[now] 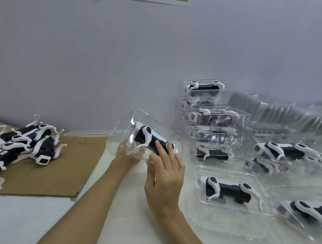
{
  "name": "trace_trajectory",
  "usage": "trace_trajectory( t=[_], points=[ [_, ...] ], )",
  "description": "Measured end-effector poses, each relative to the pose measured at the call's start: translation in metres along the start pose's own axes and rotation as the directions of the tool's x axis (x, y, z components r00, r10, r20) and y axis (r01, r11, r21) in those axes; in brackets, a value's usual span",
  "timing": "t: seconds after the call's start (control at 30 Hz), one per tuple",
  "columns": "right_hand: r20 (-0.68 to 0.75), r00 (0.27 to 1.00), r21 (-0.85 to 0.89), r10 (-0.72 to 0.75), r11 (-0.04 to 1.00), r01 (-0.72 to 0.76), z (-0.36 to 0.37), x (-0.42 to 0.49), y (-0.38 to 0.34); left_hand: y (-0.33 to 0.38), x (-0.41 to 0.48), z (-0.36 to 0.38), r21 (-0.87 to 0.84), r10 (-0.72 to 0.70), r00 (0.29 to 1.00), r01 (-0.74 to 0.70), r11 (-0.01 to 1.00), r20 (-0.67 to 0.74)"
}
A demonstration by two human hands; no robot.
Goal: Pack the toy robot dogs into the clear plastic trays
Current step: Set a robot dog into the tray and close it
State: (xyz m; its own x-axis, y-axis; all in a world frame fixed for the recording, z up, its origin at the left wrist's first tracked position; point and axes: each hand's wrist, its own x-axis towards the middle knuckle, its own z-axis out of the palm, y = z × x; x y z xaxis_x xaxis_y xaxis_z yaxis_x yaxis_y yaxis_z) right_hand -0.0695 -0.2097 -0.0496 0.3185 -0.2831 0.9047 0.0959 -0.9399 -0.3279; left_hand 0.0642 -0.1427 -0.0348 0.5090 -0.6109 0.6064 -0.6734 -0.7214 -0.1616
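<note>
One clear plastic tray [122, 128] tilted above the table [122, 209], your left hand [125, 150] holding it from beneath, your right hand [165, 177] pressing straight fingers on the one toy robot dog [151, 139] inside, loose dogs [34, 144] heaped on cardboard [69, 165] left, number unclear.

No words, numbers or brand names can be read anywhere in this view. A small white sticker [37, 132] sits on the black body of a toy dog [28, 131] in the loose pile on the cardboard [61, 165] at the left, and its print is too small and blurred to make out. A second sticker [3, 152], on another dog [8, 156] at the far left edge, shows only dark specks. The bottom edge of a sheet [156, 2] on the wall [104, 61], cut off at the top, shows no legible print.
</note>
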Motion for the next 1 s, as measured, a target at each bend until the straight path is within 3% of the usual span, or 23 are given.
trace_trajectory(
  t=[0.07,0.13,0.2,0.4,0.53,0.77,1.0],
  points=[
    [0.014,1.000,0.030,0.003,1.000,-0.003,0.004,0.001,0.006,0.005,-0.013,-0.011,-0.293,-0.116,0.990,0.134,0.947,0.077],
    [0.005,1.000,0.054,-0.002,0.999,0.002,0.006,0.002,0.004,0.016,-0.026,-0.017,-0.401,-0.326,0.920,0.388,0.830,0.215],
    [0.015,0.999,0.102,-0.035,0.994,0.034,0.004,0.004,0.000,0.017,-0.043,-0.019,-0.314,-0.455,0.867,0.498,0.808,0.203],
    [-0.005,0.997,0.184,-0.076,0.980,0.076,-0.007,0.013,-0.014,0.002,-0.089,-0.038,-0.361,-0.424,0.901,0.366,0.858,-0.095],
    [-0.026,0.997,0.228,-0.070,0.971,0.074,-0.014,0.018,-0.018,0.005,-0.126,-0.056,-0.339,-0.390,0.897,0.308,0.889,-0.207],
    [0.085,0.986,0.246,-0.143,0.962,0.119,-0.015,0.017,-0.030,0.000,-0.132,-0.057,-0.386,-0.478,0.860,0.387,0.837,-0.176],
    [0.321,0.934,0.243,-0.154,0.967,0.076,-0.016,0.053,-0.009,-0.004,-0.129,-0.051,-0.501,-0.498,0.862,0.392,0.771,-0.092]
  ],
)
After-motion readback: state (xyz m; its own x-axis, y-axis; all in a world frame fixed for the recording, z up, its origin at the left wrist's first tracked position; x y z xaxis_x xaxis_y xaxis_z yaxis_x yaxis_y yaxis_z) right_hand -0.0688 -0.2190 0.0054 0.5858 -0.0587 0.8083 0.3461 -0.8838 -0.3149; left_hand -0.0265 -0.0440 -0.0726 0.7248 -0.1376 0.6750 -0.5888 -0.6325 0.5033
